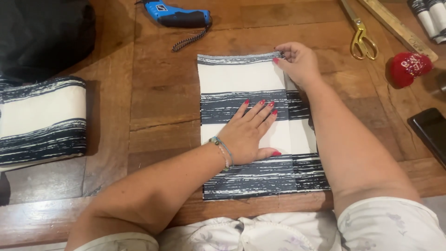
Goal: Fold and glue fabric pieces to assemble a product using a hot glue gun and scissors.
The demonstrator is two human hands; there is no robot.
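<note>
Left hand [248, 132] spread flat, gripping nothing, to pin the striped cloth [241, 83] to the table [158, 88]; right hand [299, 62] apparently pinching its top corner straight.

Worn brown wooden plank table [153, 93] with visible grain and seams, under warm indoor light

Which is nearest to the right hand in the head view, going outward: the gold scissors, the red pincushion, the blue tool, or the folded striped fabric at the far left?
From the right hand:
1. Gold scissors, just to its right, toward the table's far edge.
2. Red pincushion, farther right.
3. Blue tool, up and to the left, a little farther than the pincushion.
4. Folded striped fabric, at the far left edge.
</note>
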